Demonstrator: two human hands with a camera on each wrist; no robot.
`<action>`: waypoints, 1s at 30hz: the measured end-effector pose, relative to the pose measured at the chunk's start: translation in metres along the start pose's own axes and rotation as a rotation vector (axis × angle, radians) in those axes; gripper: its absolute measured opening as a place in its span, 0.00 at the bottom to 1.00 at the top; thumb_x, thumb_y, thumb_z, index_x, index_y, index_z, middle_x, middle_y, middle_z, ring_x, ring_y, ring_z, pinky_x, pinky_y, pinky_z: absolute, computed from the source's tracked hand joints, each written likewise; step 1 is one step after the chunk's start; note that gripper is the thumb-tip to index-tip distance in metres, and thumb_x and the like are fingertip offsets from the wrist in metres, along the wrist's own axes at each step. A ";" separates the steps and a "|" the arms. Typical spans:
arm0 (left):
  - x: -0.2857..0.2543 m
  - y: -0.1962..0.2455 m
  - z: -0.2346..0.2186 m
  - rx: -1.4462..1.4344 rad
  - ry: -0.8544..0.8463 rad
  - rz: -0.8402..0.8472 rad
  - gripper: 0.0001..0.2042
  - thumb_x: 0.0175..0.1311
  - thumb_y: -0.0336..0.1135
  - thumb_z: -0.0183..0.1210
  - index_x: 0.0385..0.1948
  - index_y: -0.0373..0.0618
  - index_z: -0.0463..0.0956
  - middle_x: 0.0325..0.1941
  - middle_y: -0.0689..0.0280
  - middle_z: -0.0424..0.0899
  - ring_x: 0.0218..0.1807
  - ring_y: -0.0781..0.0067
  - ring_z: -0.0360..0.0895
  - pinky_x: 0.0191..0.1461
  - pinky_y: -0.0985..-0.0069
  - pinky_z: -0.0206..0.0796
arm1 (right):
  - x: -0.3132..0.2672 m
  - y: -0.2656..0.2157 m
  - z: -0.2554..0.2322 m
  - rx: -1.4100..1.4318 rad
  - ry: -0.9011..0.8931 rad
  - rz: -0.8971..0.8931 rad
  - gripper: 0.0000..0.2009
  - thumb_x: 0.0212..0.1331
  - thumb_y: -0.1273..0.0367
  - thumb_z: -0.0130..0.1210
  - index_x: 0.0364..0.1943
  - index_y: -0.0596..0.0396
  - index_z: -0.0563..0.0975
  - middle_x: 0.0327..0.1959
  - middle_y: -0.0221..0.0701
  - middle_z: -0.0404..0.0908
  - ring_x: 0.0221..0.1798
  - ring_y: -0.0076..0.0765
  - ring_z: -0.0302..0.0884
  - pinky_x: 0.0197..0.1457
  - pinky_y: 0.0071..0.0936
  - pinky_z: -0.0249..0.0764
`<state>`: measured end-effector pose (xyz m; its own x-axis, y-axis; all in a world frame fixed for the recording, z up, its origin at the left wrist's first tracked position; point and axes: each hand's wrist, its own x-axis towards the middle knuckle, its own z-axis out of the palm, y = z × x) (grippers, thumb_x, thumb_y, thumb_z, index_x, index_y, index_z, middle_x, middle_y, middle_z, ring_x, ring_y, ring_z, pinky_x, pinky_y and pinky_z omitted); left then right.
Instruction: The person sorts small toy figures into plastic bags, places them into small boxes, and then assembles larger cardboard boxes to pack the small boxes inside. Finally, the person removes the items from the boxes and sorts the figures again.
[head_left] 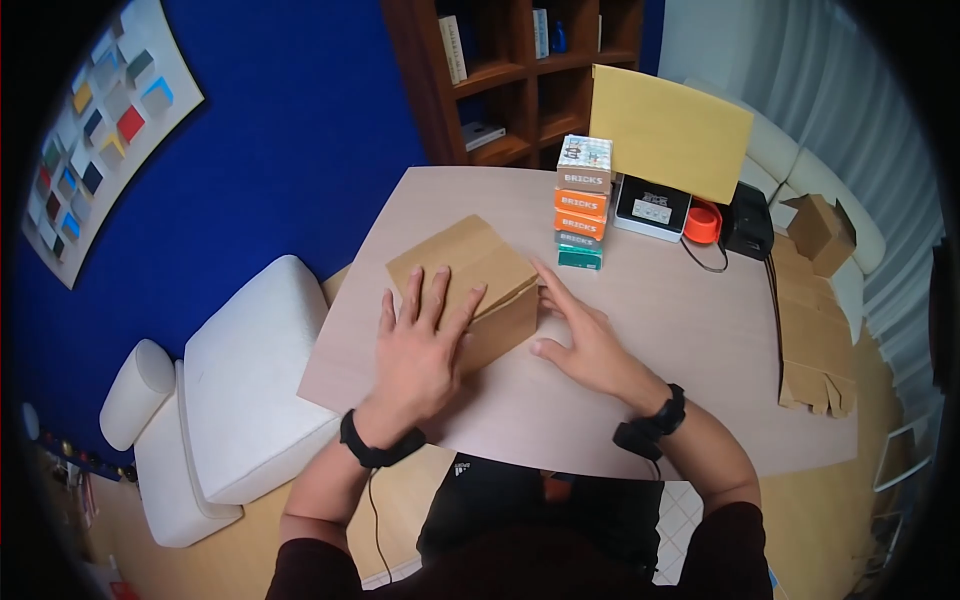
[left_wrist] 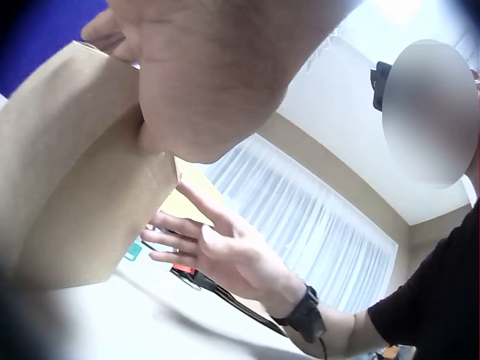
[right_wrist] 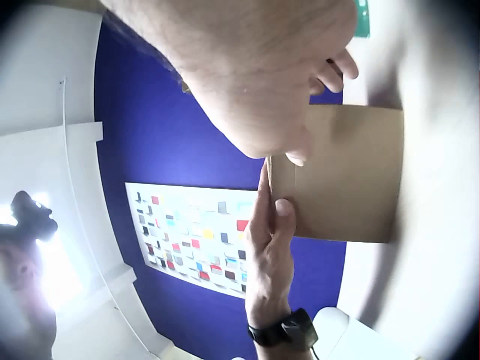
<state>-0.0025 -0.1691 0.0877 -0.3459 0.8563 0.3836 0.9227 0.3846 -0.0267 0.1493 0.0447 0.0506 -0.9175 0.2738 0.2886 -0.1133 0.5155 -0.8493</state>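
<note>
A closed brown cardboard box (head_left: 474, 245) sits on the table (head_left: 660, 370), left of its middle. Spread across the lid with straight fingers is my left hand (head_left: 415, 345). In the right wrist view, the left thumb (right_wrist: 283, 219) lies against the box's side. At the right corner of the box is my right hand (head_left: 592, 345), its fingers extended and fingertips right at the lid's edge. The right thumb stands apart from the fingers in the left wrist view. The inside of the box is hidden by the lid.
Beyond the box stands a stack of small boxes marked BRICKS (head_left: 582, 205). Behind it are a white device (head_left: 650, 208), a yellow panel (head_left: 670, 130), a red round item (head_left: 703, 222) and a black device (head_left: 747, 220). Opened cardboard (head_left: 815, 320) lies along the right edge. A white chair (head_left: 255, 370) is at left.
</note>
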 end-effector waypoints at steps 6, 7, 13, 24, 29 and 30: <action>0.050 -0.082 0.021 0.196 -0.075 0.090 0.32 0.72 0.33 0.59 0.79 0.56 0.65 0.83 0.50 0.64 0.83 0.36 0.59 0.80 0.34 0.54 | -0.052 0.010 -0.045 -0.319 0.024 0.025 0.38 0.59 0.74 0.67 0.77 0.56 0.67 0.71 0.52 0.76 0.73 0.62 0.74 0.77 0.45 0.71; 0.060 -0.083 0.018 0.196 -0.074 0.092 0.32 0.72 0.33 0.59 0.79 0.56 0.65 0.83 0.50 0.64 0.83 0.36 0.59 0.80 0.34 0.54 | -0.061 0.011 -0.054 -0.319 0.026 0.025 0.38 0.59 0.74 0.67 0.77 0.56 0.67 0.71 0.52 0.76 0.73 0.62 0.74 0.77 0.45 0.71; 0.096 -0.081 0.050 0.205 -0.019 0.166 0.38 0.71 0.30 0.62 0.82 0.53 0.57 0.83 0.48 0.64 0.83 0.36 0.60 0.81 0.37 0.53 | -0.105 0.019 -0.098 -0.355 0.110 0.262 0.31 0.57 0.75 0.68 0.68 0.60 0.76 0.68 0.50 0.78 0.72 0.61 0.76 0.77 0.44 0.71; 0.190 -0.169 0.083 0.140 -0.145 0.084 0.40 0.73 0.31 0.62 0.84 0.65 0.53 0.88 0.69 0.59 0.87 0.55 0.55 0.83 0.30 0.48 | -0.247 0.121 -0.324 -0.879 0.815 0.615 0.30 0.65 0.71 0.63 0.73 0.55 0.73 0.71 0.55 0.76 0.74 0.62 0.74 0.76 0.45 0.70; 0.231 -0.199 0.105 0.118 -0.177 0.056 0.37 0.74 0.32 0.61 0.83 0.67 0.55 0.88 0.70 0.57 0.88 0.57 0.52 0.80 0.20 0.45 | -0.323 0.150 -0.390 -1.413 0.863 1.136 0.41 0.70 0.49 0.61 0.83 0.43 0.59 0.80 0.56 0.64 0.80 0.68 0.62 0.81 0.60 0.60; 0.237 -0.203 0.108 0.119 -0.183 0.055 0.37 0.74 0.31 0.61 0.83 0.67 0.55 0.88 0.70 0.57 0.88 0.57 0.52 0.79 0.18 0.45 | -0.329 0.154 -0.394 -1.413 0.845 1.285 0.44 0.70 0.37 0.53 0.85 0.37 0.54 0.82 0.57 0.59 0.84 0.71 0.54 0.83 0.65 0.53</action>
<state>-0.2896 -0.0073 0.0842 -0.3306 0.9213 0.2050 0.9182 0.3641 -0.1559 0.5844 0.3544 -0.0013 0.1836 0.9071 0.3788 0.9765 -0.2124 0.0352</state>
